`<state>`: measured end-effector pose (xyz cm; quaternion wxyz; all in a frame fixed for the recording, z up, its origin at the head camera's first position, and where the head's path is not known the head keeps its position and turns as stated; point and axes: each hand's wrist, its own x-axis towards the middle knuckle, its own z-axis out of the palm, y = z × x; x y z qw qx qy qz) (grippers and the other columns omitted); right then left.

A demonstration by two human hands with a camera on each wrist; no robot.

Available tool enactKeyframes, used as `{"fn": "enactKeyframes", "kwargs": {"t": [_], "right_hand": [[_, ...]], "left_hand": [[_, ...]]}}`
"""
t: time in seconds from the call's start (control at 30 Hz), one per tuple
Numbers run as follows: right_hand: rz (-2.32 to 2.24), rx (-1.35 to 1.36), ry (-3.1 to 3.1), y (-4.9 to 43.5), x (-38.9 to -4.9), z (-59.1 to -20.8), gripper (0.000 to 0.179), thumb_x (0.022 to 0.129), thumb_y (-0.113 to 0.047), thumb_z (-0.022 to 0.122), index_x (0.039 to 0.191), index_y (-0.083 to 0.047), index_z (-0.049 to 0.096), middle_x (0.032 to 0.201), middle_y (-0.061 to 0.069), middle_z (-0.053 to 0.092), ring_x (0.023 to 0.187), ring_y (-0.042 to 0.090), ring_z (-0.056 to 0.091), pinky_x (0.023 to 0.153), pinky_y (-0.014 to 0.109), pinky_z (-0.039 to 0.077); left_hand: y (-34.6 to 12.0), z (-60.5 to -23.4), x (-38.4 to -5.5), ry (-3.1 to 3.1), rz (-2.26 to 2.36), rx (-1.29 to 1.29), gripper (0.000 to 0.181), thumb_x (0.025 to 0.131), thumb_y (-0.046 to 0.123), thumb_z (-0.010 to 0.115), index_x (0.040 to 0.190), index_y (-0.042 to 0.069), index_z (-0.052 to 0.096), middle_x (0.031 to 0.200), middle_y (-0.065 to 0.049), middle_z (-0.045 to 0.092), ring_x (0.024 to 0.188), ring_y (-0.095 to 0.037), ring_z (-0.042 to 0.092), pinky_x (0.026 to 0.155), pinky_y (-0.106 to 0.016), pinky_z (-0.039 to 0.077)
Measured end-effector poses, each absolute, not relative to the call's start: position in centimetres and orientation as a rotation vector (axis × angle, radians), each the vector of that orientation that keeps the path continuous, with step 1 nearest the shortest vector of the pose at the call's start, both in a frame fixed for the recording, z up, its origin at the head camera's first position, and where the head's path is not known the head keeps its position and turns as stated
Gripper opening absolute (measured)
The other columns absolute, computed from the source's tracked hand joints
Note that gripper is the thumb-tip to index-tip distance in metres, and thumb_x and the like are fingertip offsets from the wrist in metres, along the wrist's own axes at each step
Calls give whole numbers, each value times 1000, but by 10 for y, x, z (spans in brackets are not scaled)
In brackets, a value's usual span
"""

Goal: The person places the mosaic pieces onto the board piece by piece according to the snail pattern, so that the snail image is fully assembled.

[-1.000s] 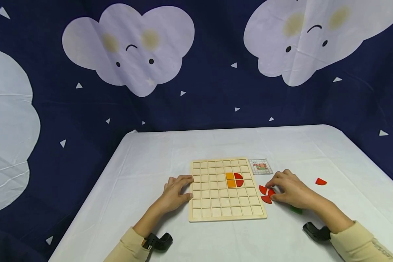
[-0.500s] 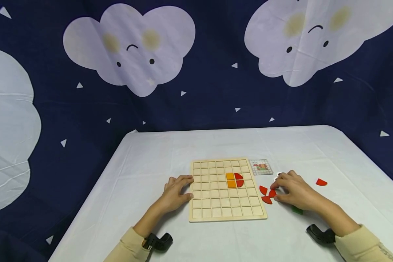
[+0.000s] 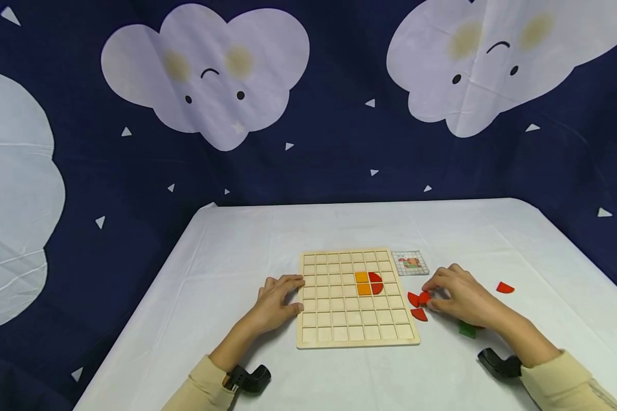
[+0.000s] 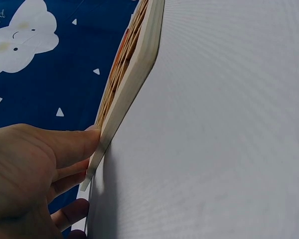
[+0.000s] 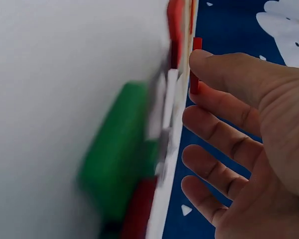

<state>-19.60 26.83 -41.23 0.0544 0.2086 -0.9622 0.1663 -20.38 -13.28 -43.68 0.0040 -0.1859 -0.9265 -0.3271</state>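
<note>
My right hand (image 3: pixel 460 294) pinches a red quarter-circle tile (image 5: pixel 195 69) between thumb and index finger, just right of the wooden grid board (image 3: pixel 339 321). The other fingers are spread apart from the tile. Below and left of the held tile, two more red quarter-circles lie on the cloth, one near the board (image 3: pixel 412 298) and one lower (image 3: pixel 419 314). My left hand (image 3: pixel 275 302) rests its thumb and fingertips against the board's left edge. On the grid, two orange square tiles (image 3: pixel 364 289) adjoin two red quarter-circles (image 3: pixel 377 288) that form a half disc.
A small picture card (image 3: pixel 410 264) lies at the board's upper right corner. A green tile (image 3: pixel 467 329) sits under the right forearm, partly hidden. Farther right is another red quarter-circle (image 3: pixel 505 287). White cloth covers the table (image 3: pixel 267 228), with a dark cloud-print curtain behind.
My right hand has shifted a little right, then back left, with the red tile raised off the cloth. White round pieces glimpsed behind it are hidden now. The left hand stays put.
</note>
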Motion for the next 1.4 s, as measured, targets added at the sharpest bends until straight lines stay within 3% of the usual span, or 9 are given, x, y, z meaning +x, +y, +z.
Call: {"fn": "enactKeyframes", "kwargs": {"t": [0.4,0.83,1.4], "right_hand": [[587,751,-2833,222,-213,-399,19,77,-22,76,95,-19,71,99,-3,65,95,18,47,82,39,38],[598,749,-2845,166,-234,-392,19,78,-27,74,95,-20,72,96,-4,64,88,16,46,78,36,36],[595,785,-2885,135,-258,-404,18,77,-28,75,93,-18,74,91,-3,64,81,15,45,76,36,36]], "left_hand": [[-132,-436,-204,-2901,-1018,-592,48,82,19,70,128,12,58,139,0,51,102,-17,39,80,-34,25],[-133,-436,-203,-2903,-1030,-588,48,83,19,69,129,12,58,139,0,50,103,-18,38,81,-35,24],[-132,-435,-203,-2907,-1047,-581,48,83,19,69,129,12,58,140,0,50,104,-18,38,82,-35,25]]}}
